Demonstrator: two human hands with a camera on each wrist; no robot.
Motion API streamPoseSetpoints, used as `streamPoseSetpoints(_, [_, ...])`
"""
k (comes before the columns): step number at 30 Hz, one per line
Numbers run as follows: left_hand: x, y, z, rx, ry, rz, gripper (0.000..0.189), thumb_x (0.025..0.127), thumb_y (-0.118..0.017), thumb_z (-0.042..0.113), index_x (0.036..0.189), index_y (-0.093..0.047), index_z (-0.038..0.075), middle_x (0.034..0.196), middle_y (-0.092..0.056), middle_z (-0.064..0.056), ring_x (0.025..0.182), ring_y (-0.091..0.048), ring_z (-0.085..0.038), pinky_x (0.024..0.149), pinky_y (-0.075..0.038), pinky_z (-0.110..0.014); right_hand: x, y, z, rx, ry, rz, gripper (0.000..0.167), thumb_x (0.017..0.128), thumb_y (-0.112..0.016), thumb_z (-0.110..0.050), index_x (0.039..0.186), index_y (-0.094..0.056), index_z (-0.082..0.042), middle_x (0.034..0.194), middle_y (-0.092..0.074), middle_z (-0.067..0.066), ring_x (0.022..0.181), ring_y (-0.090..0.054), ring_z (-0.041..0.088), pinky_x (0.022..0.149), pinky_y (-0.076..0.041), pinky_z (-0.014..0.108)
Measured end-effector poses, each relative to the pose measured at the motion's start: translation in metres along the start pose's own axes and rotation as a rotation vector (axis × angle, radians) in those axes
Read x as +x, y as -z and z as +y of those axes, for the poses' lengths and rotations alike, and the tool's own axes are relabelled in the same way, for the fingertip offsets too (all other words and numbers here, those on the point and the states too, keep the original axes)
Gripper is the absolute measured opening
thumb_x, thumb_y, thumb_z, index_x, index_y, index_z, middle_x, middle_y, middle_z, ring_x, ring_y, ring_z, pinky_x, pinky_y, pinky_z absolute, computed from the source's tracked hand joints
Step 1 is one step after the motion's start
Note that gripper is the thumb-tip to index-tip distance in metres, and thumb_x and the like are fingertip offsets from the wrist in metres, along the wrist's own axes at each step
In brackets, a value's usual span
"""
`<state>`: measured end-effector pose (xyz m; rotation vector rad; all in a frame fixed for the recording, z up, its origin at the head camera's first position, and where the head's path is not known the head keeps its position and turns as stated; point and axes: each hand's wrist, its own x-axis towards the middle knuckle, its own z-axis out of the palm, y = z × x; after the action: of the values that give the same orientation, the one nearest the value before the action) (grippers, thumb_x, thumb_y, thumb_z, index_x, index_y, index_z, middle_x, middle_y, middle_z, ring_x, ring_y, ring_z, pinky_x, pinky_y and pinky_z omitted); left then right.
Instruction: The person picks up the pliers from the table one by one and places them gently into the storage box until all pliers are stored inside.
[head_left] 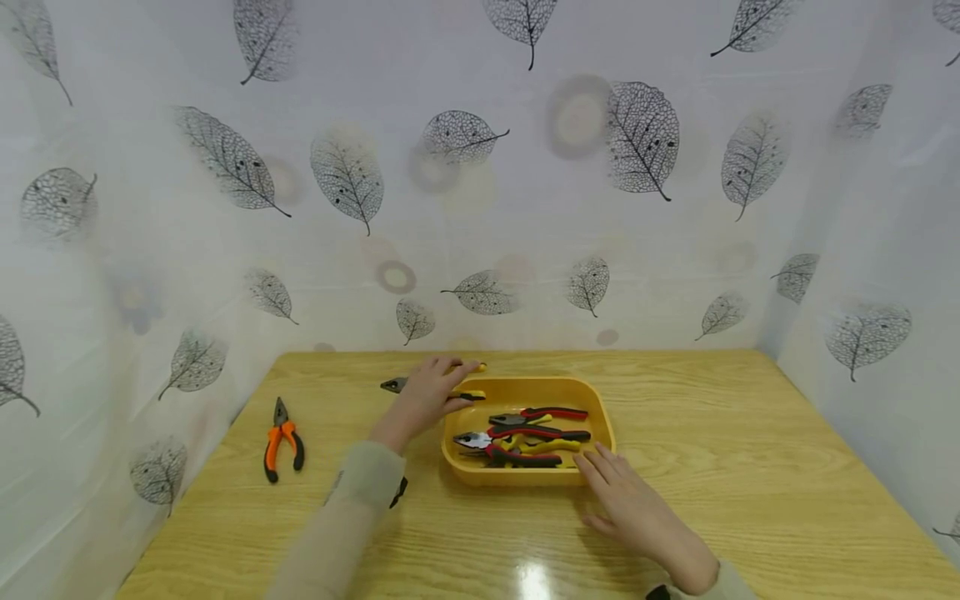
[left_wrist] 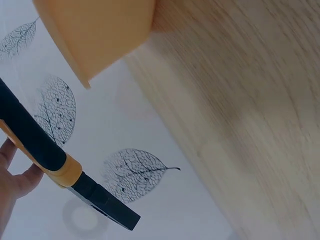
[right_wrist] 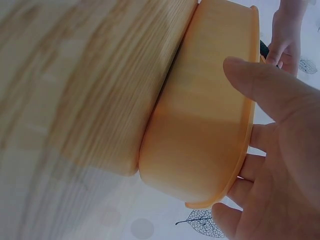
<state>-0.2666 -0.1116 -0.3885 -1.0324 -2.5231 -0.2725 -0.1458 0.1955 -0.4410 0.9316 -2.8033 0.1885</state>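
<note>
My left hand [head_left: 426, 398] holds a pair of pliers [head_left: 393, 384] with yellow-and-black handles at the left end of a yellow plastic basket [head_left: 525, 477]. Their dark jaws point left, away from the basket. In the left wrist view, the fingers and thumb are on the handle of these pliers [left_wrist: 40, 135], off the table. My right hand [head_left: 633, 510] rests its fingers over the basket's front right rim, thumb spread outside the wall. Inside the basket lie several pliers, among them red-and-black-handled pliers [head_left: 540, 432] and yellow-handled ones [head_left: 551, 447], partly overlapping.
Long-nose pliers with orange-and-black handles [head_left: 277, 437] lie alone at the left of the wooden table [head_left: 720, 450], nose pointing to the back. A pale curtain [head_left: 525, 233] printed with dark leaves hangs behind the table and along its sides.
</note>
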Motion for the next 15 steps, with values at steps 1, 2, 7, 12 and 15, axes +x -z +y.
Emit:
streamPoseSetpoints(1, [0.002,0.0,0.002,-0.002,-0.006,0.0,0.053,0.081,-0.063,0.034,0.129,-0.046,0.018,0.114,-0.05,-0.01,0.105,-0.044,-0.03,0.086,-0.038,-0.048,0.0,0.0,0.0,-0.003,0.003,0.002,0.073,0.074,-0.07,-0.03,0.129,-0.039,0.006,0.126,-0.042,0.024,0.121,-0.031,0.04,0.095,-0.028,0.052])
streamPoseSetpoints(2, [0.003,-0.001,0.004,0.0,-0.011,-0.002,0.053,0.081,-0.062,0.034,0.129,-0.046,0.019,0.114,-0.05,-0.009,0.105,-0.044,-0.03,0.085,-0.039,-0.048,0.0,0.0,0.0,-0.005,0.004,0.003,0.073,0.074,-0.07,-0.03,0.128,-0.04,0.006,0.126,-0.042,0.024,0.121,-0.031,0.04,0.095,-0.029,0.051])
streamPoseSetpoints(7, [0.011,-0.004,0.014,0.009,-0.046,0.007,0.054,0.081,-0.062,0.035,0.13,-0.044,0.022,0.112,-0.05,-0.008,0.103,-0.045,-0.028,0.08,-0.041,-0.048,0.0,0.0,0.0,-0.004,0.005,0.004,0.073,0.073,-0.071,-0.03,0.128,-0.04,0.006,0.125,-0.043,0.024,0.121,-0.032,0.04,0.095,-0.029,0.052])
streamPoseSetpoints(12, [0.017,-0.009,0.022,0.018,-0.071,0.003,0.055,0.081,-0.063,0.034,0.13,-0.042,0.022,0.112,-0.049,-0.008,0.102,-0.045,-0.027,0.08,-0.04,-0.047,0.0,0.0,0.0,-0.006,0.003,0.005,0.073,0.073,-0.071,-0.03,0.128,-0.04,0.007,0.125,-0.043,0.025,0.12,-0.032,0.04,0.095,-0.028,0.052])
streamPoseSetpoints(15, [0.02,-0.012,0.026,0.025,-0.078,-0.005,0.055,0.081,-0.062,0.035,0.131,-0.042,0.022,0.113,-0.048,-0.008,0.102,-0.045,-0.027,0.081,-0.039,-0.047,0.0,0.0,0.0,-0.008,0.005,0.012,0.073,0.073,-0.071,-0.03,0.128,-0.04,0.007,0.125,-0.043,0.025,0.12,-0.032,0.04,0.095,-0.028,0.052])
